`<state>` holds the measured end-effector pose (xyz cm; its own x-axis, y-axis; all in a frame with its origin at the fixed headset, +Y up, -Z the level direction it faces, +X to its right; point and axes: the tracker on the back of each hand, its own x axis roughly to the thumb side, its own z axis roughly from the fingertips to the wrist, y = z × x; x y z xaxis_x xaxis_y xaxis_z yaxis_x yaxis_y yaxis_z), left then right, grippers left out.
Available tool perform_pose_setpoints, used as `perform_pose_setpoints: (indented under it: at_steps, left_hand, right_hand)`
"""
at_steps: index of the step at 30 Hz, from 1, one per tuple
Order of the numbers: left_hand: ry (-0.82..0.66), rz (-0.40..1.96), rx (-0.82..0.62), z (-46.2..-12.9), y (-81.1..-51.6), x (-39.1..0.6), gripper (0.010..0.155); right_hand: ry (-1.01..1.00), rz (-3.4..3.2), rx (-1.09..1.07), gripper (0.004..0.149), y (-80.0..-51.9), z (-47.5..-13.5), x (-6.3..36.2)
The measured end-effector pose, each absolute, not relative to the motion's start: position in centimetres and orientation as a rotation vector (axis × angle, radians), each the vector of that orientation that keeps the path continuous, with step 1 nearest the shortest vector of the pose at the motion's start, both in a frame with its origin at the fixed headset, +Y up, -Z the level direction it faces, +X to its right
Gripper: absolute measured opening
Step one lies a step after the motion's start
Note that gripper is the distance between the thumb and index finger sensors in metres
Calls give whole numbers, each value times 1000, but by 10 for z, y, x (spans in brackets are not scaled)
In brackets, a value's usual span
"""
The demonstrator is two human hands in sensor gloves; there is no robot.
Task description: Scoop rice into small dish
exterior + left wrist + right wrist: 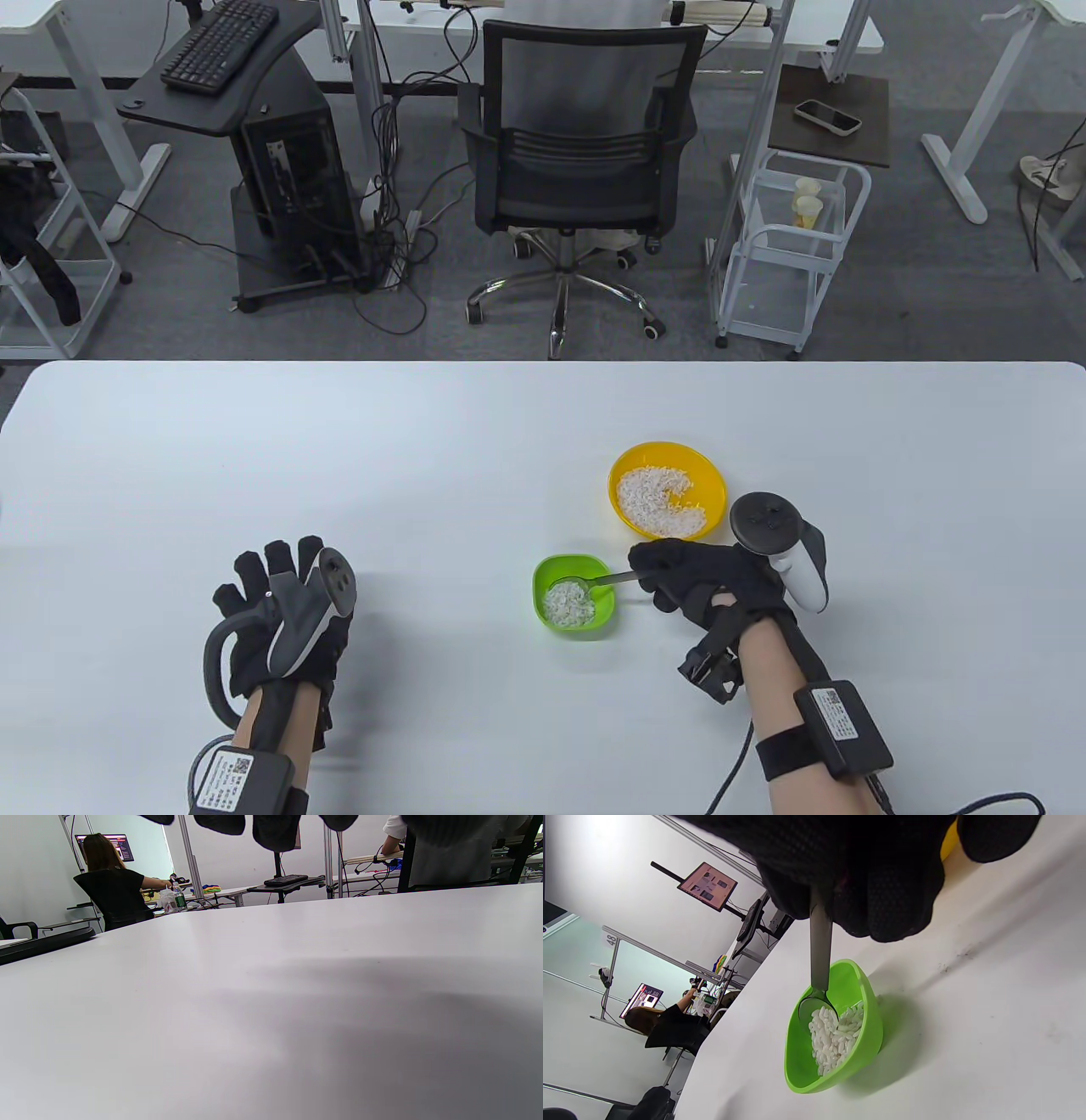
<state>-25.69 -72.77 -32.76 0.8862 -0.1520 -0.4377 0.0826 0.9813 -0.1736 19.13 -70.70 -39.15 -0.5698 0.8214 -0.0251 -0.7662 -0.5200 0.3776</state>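
White and broad, the table [424,475] fills the foreground of an office where a black mesh chair [581,127], a computer cart with a keyboard [219,44] and a white wire trolley [793,246] stand on grey carpet behind it. At the table's right side, the right hand [708,586] in its black sensor glove pinches the handle of a metal spoon [598,582], whose bowl sits inside the small green dish [574,594], touching the white rice [568,603] heaped there. The right wrist view shows the spoon's handle [821,946] emerging from between the gloved fingers [891,899] and its bowl partly loaded with grains against the pile in the green dish [869,1035]. Just beyond the hand stands a yellow bowl [668,490] holding more rice, near the green dish but not touching it. Well apart on the left, the left hand [284,615] rests flat on the table, fingers spread and holding nothing; its fingertips [275,832] hang above the bare surface in the left wrist view.
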Motion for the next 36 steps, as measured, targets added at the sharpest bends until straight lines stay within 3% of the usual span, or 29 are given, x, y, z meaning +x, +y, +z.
perform_pose_setpoints:
  at_steps: [10,29,36]
  left_hand:
    - [463,-119,-150,-328,-728,-257,73]
    - [463,-104,-146,-328,-728,-258,72]
    - [465,-107,-149,-328,-728,-258,72]
  right_hand:
    - [244,2271,271,40,-686,-388,196]
    - [290,2179,251,41,-694,-392,209]
    - [86,1967,213,42,-689,-392,226]
